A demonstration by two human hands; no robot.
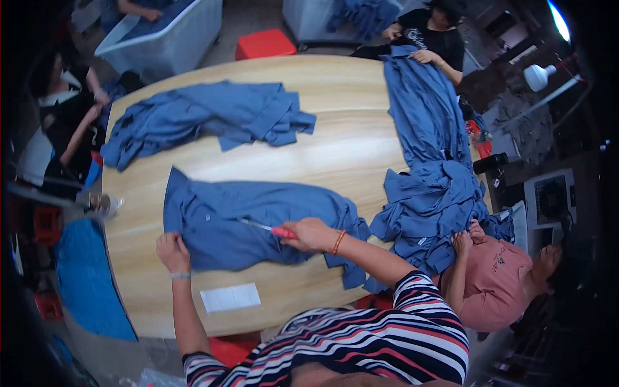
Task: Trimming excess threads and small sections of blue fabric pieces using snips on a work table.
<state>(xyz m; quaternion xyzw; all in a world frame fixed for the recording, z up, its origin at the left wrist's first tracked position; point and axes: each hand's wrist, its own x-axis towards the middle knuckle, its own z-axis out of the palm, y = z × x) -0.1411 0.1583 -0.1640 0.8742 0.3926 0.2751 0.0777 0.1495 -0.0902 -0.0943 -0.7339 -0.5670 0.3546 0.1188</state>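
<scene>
A blue garment (251, 200) lies stretched across the wooden table in front of me, small round spots like buttons showing near its left end. At its lower left corner, my left hand (173, 252) has its fingers closed on the cloth edge. My right hand (312, 235) grips a slim metal tool with a red handle (284, 233). The metal part points left over the middle of the garment; its exact kind I cannot make out. Just below the garment rests a white sheet of paper (231, 298).
More blue garments (206, 116) lie along the far left of the table (335, 135). A heap of blue garments (432, 206) covers its right side, where a person in pink (490, 277) handles cloth. Other people stand at far right and left. Beyond are white bins (174, 48) and a red stool (264, 44).
</scene>
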